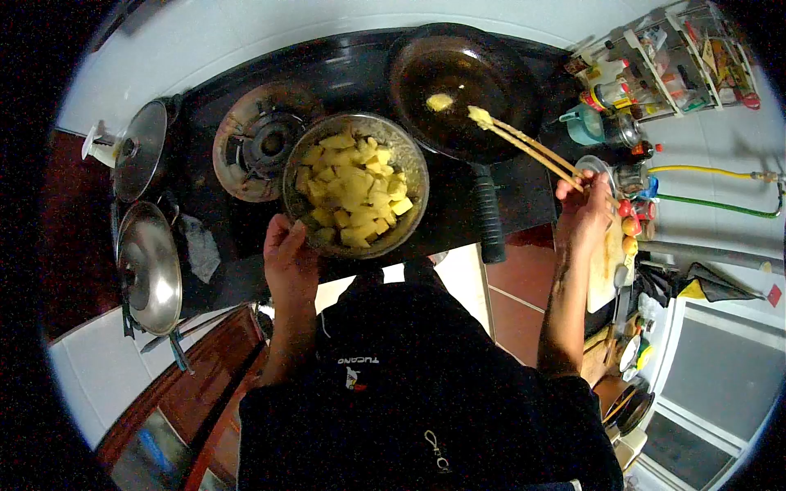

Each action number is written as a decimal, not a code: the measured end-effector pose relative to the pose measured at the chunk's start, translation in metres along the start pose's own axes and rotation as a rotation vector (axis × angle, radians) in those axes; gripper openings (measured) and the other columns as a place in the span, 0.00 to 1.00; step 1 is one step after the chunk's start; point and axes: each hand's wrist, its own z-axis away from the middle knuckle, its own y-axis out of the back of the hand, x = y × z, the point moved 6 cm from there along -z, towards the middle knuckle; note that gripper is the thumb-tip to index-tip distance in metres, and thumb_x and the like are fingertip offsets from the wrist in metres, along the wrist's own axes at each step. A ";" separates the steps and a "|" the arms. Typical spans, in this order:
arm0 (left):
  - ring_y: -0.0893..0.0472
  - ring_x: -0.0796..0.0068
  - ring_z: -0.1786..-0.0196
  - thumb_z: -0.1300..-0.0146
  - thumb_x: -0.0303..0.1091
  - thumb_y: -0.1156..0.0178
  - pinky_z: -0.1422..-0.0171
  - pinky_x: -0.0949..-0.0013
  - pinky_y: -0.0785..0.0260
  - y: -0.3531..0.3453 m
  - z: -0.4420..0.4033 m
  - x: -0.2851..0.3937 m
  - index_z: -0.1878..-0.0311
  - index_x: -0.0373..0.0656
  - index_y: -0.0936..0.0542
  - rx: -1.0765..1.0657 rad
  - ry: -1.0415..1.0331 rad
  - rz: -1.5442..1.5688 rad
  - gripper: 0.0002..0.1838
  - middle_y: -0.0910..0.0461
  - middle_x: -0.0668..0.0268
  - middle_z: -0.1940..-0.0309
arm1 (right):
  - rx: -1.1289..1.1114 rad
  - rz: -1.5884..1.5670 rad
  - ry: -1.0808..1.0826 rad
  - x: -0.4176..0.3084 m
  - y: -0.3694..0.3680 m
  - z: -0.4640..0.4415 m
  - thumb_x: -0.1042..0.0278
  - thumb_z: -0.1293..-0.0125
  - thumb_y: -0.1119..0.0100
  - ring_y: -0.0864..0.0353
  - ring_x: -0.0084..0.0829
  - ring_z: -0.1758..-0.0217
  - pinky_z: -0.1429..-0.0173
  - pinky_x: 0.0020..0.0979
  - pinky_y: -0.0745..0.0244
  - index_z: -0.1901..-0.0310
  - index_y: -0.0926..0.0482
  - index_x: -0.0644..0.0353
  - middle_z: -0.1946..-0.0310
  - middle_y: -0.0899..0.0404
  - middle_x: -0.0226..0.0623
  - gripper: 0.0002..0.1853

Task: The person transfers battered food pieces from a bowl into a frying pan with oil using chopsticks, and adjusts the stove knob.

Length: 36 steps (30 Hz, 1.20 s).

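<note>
Black worktop (pixel 524 192) is being overlooked by a pale wall (pixel 278 37). Yellow chunks (pixel 360 192) are being held in a round bowl (pixel 422 184), its rim being pinched by the left hand (pixel 288 241); whether its base is being supported cannot be told. Chopsticks (pixel 536 149) are being gripped by the right hand's (pixel 588 209) bent fingers, and a yellow piece (pixel 481 118) is being pinched over the pan (pixel 458 69). Hot liquid could be splashed by a slip; the bowl could be tipped by one-sided holding.

Kitchen, stove burner (pixel 271 145), pan (pixel 463 90), apparently domestic
</note>
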 end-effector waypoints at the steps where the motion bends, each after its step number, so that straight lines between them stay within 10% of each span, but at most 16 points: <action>1: 0.26 0.77 0.68 0.42 0.24 0.50 0.65 0.73 0.31 0.004 0.000 0.001 0.72 0.43 0.35 0.025 -0.009 -0.058 0.05 0.26 0.67 0.70 | 0.005 0.023 0.017 0.005 0.002 -0.007 0.54 0.35 0.54 0.26 0.28 0.82 0.76 0.26 0.28 0.66 0.30 0.65 0.77 0.28 0.37 0.18; 21: 0.33 0.88 0.81 0.42 0.22 0.50 0.80 0.84 0.44 0.036 -0.006 0.017 0.70 0.45 0.33 0.031 -0.106 -0.046 0.05 0.31 0.75 0.78 | -0.106 0.356 0.154 0.063 -0.027 -0.031 0.61 0.36 0.51 0.26 0.24 0.79 0.74 0.24 0.27 0.73 0.27 0.67 0.76 0.26 0.33 0.16; 36: 0.27 0.80 0.69 0.44 0.24 0.48 0.65 0.75 0.34 -0.005 -0.015 -0.001 0.73 0.44 0.34 -0.034 -0.009 -0.084 0.06 0.28 0.70 0.72 | -0.266 0.022 -0.141 -0.018 -0.060 0.039 0.58 0.35 0.55 0.28 0.26 0.85 0.81 0.25 0.30 0.66 0.30 0.65 0.79 0.29 0.36 0.16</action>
